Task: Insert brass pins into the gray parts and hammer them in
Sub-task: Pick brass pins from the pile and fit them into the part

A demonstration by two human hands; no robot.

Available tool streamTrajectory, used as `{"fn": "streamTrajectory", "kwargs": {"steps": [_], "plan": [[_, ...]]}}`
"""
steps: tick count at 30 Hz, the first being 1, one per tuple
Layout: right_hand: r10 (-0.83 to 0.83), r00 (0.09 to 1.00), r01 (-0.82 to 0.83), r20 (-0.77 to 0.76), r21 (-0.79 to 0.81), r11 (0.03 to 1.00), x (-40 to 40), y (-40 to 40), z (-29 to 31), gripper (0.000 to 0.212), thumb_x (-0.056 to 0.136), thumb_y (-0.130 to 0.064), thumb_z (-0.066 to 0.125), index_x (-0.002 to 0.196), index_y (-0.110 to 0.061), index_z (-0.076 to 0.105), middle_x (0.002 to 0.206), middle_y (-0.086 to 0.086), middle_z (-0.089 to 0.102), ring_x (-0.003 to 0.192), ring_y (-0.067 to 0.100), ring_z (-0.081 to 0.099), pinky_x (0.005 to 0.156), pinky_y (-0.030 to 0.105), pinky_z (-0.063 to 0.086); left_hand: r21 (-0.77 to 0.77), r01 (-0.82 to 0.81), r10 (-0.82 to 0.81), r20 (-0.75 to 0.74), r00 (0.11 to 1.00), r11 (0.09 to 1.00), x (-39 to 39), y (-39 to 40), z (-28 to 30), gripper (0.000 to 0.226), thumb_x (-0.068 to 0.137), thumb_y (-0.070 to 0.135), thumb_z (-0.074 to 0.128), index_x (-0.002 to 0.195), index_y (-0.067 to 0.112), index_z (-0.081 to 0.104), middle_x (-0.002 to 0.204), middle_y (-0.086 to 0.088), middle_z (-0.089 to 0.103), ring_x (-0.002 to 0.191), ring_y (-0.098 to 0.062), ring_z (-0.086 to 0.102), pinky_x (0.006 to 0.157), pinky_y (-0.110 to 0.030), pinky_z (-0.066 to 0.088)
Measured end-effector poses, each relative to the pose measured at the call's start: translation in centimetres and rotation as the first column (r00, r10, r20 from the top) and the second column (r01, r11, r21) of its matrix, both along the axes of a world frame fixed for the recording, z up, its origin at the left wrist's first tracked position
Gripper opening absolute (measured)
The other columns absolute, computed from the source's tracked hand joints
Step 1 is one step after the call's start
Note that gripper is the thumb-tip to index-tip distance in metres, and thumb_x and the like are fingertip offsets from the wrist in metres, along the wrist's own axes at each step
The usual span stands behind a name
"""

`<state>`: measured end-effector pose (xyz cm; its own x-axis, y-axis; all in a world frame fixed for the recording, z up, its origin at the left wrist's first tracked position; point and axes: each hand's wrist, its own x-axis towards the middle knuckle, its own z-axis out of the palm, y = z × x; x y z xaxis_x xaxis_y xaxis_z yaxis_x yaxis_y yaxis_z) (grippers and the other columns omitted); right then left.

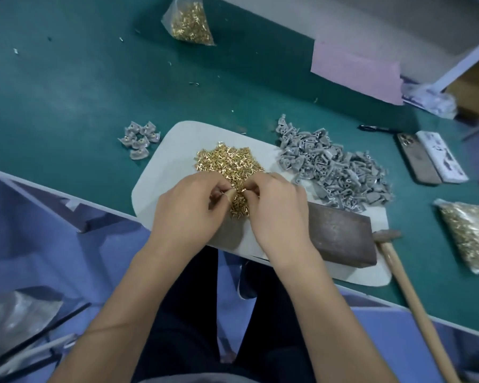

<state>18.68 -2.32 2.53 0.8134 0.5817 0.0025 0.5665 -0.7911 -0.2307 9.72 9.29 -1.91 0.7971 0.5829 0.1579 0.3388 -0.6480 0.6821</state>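
Note:
A heap of brass pins lies on a white mat in front of me. To its right is a large pile of gray parts. Both my hands meet over the near edge of the pin heap. My left hand has its fingers curled and seems to grip a small gray part, mostly hidden. My right hand pinches a brass pin at its fingertips. A small group of gray parts with pins in them sits left of the mat. A hammer lies at the right beside a dark metal block.
Bags of brass pins lie at the top and at the far right. Two phones rest on the green table beyond the gray pile. A pink sheet lies at the back. The table's front edge runs under my forearms.

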Motion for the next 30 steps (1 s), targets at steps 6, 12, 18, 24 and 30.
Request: {"fn": "streamTrajectory", "kwargs": {"steps": [6,12,18,24,30], "plan": [[0.003,0.999,-0.008,0.051,0.090,0.996,0.6,-1.0,0.3,0.016,0.096,-0.036,0.059,0.105,-0.034,0.073,0.106,-0.010,0.072,0.107,0.019,0.059,0.092,0.039,0.030,0.008,0.019,-0.020,0.055,0.998,1.000,1.2,-0.7,1.1,0.004,0.090,0.044,0.058,0.091,0.040,0.058,0.088,0.023,0.061,0.081,-0.001,0.054,0.061,-0.018,0.039],[-0.075,0.989,0.025,0.127,0.358,0.934,1.8,-3.8,1.3,0.012,0.092,-0.037,0.055,0.089,-0.031,0.064,0.094,-0.015,0.066,0.096,0.014,0.057,0.090,0.040,0.036,0.054,0.069,-0.073,0.072,0.995,0.996,3.8,-2.2,2.2,0.003,0.091,0.041,0.057,0.091,0.039,0.059,0.087,0.023,0.061,0.085,0.001,0.055,0.064,-0.020,0.042],[-0.261,0.965,0.193,0.004,0.661,0.725,5.3,-9.5,0.6,0.034,0.101,-0.022,0.048,0.067,-0.020,0.043,0.061,-0.007,0.040,0.064,0.023,0.041,0.062,0.036,0.029,0.116,0.175,-0.178,0.016,0.984,0.978,7.2,-4.6,2.7,0.004,0.090,0.044,0.061,0.092,0.041,0.060,0.087,0.023,0.062,0.080,0.001,0.054,0.060,-0.017,0.037],[-0.221,0.963,0.254,-0.156,0.802,0.541,5.8,-11.7,-1.1,0.013,0.100,-0.017,0.062,0.092,-0.021,0.071,0.085,-0.007,0.068,0.082,0.010,0.063,0.072,0.022,0.047,0.268,0.214,-0.184,-0.132,0.974,0.940,11.8,-6.2,2.5,0.014,0.091,0.045,0.062,0.100,0.033,0.064,0.094,0.014,0.067,0.086,-0.013,0.061,0.064,-0.028,0.041],[-0.170,0.971,0.231,-0.166,0.820,0.523,6.0,-11.7,-1.4,0.010,0.097,-0.015,0.062,0.094,-0.017,0.072,0.089,-0.005,0.069,0.088,0.016,0.065,0.080,0.039,0.053,0.166,0.250,-0.204,-0.250,0.946,0.954,14.2,-6.2,2.8,0.017,0.087,0.035,0.071,0.089,0.026,0.057,0.085,0.003,0.064,0.082,-0.023,0.062,0.071,-0.035,0.052]]}}
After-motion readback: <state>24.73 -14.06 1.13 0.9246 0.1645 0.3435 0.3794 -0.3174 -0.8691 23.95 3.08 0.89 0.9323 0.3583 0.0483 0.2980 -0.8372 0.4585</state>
